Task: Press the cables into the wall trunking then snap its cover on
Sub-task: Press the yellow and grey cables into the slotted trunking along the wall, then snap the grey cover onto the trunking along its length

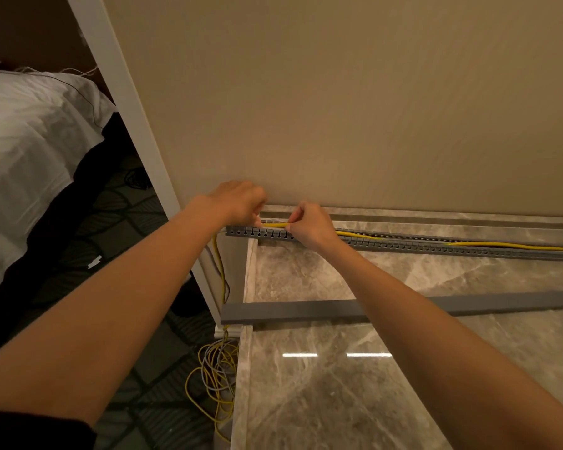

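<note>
A grey slotted trunking (436, 246) runs along the foot of the beige wall, from the wall corner off to the right. A yellow cable (517, 245) lies along its open channel; a grey cable beside it is hard to make out. My left hand (238, 201) and my right hand (309, 224) sit close together at the trunking's left end, each pinching the yellow cable over the channel. The grey cover strip (290, 311) lies loose on the marble surface, nearer to me and roughly parallel to the trunking.
Yellow and grey cable slack (215, 378) hangs past the wall corner and coils on the patterned carpet. A bed with white linen (30, 151) stands at the left. The polished marble surface (355, 384) fills the lower right. A white corner trim (137, 118) edges the wall.
</note>
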Demonstrator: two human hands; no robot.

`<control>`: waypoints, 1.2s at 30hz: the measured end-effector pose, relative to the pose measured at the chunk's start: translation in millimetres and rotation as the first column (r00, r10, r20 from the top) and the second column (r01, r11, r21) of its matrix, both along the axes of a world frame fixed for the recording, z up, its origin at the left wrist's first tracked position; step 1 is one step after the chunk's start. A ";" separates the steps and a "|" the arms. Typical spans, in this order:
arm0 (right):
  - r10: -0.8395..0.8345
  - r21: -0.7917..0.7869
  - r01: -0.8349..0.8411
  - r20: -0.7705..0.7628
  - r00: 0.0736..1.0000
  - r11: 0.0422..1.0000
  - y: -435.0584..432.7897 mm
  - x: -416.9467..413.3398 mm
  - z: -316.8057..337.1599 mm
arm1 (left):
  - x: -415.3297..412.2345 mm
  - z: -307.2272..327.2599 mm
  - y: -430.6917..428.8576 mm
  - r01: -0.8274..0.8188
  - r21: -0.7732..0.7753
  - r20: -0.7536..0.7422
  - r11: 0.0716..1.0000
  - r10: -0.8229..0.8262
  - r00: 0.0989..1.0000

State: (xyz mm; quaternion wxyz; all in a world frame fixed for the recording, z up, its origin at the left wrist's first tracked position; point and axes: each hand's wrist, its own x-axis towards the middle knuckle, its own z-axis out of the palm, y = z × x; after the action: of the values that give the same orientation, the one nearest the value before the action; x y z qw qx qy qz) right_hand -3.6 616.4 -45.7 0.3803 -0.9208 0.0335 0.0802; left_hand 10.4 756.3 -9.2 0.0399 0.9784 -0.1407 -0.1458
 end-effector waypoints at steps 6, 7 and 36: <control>0.139 0.077 -0.144 0.059 0.988 0.987 -16.2 -13.9 -9.3 | 0.0 -11.4 -1.0 -0.088 -0.077 -0.010 0.993 0.088 0.996; 0.133 0.122 -0.140 0.068 0.989 0.983 -18.7 -14.4 -9.7 | -0.5 -12.2 -0.2 -0.111 -0.113 -0.006 0.987 0.111 0.994; 0.066 -0.006 -0.066 0.125 0.990 0.998 -117.3 -48.0 6.5 | -27.3 -20.5 -104.4 -0.161 -0.134 0.261 0.978 0.191 0.946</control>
State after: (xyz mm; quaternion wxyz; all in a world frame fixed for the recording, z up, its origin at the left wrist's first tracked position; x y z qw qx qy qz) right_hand -51.6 499.1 -39.1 0.3781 -0.9249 -0.0209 0.0350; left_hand -17.0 651.8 -29.7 0.0876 0.9940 -0.0648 0.0023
